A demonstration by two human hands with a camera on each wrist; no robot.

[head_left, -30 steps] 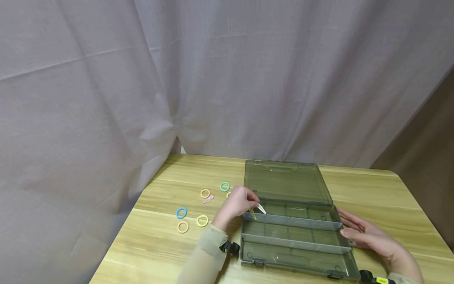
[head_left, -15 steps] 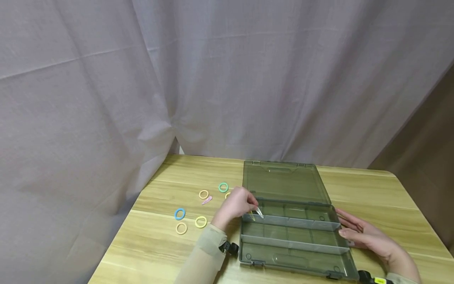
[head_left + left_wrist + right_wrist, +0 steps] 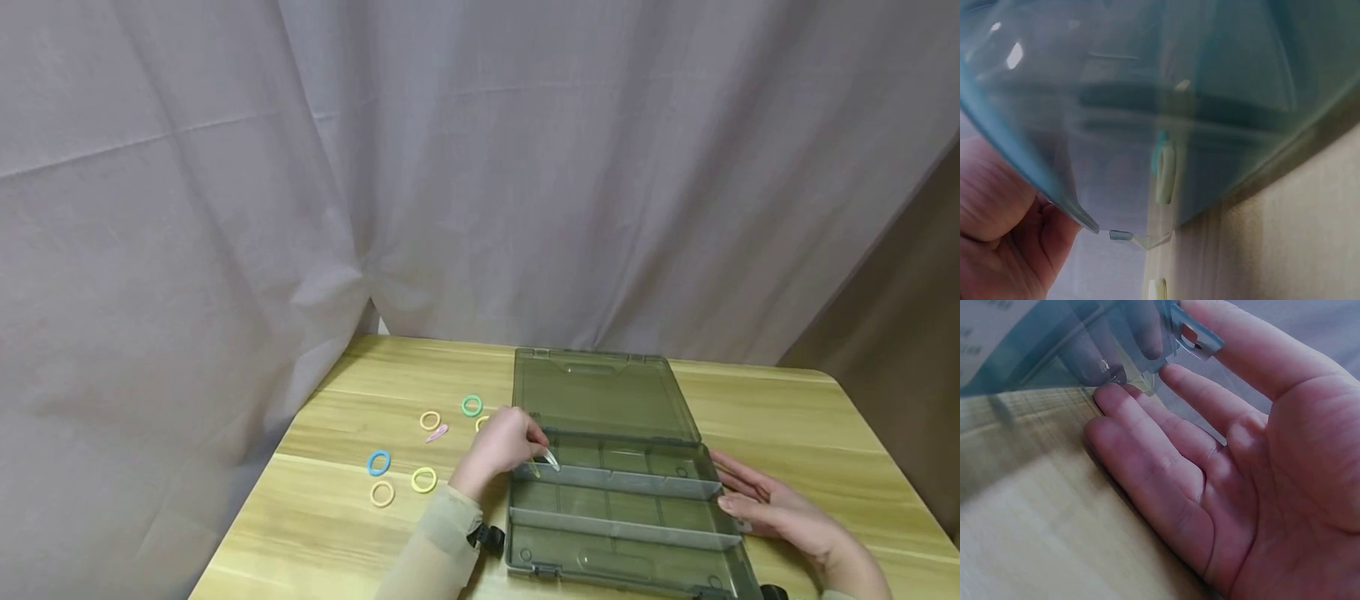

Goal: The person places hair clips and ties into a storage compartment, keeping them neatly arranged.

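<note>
My left hand (image 3: 504,442) pinches a white hair clip (image 3: 552,460) over the back left compartment of a translucent grey-green organizer box (image 3: 622,527). A yellow hair clip (image 3: 535,469) shows just below those fingers, by the box's left wall. The box lies with its lid (image 3: 600,396) laid back, and two dividers (image 3: 630,479) run across it. My right hand (image 3: 783,512) rests at the right side of the box, thumb on the rim and fingers stretched along the outer wall. In the right wrist view its fingers (image 3: 1147,469) look loosely straight beside the clear plastic.
Left of the box on the wooden table (image 3: 330,533) lie a green ring (image 3: 472,406), a blue ring (image 3: 378,463), a yellow ring (image 3: 423,480), several other rings and a pink hair clip (image 3: 437,433). A grey curtain (image 3: 480,208) hangs behind the table.
The head view has tilted slightly, so everything sits a little lower. Both hands keep nearly the same place at the box, and the white hair clip stays in the left fingers.
</note>
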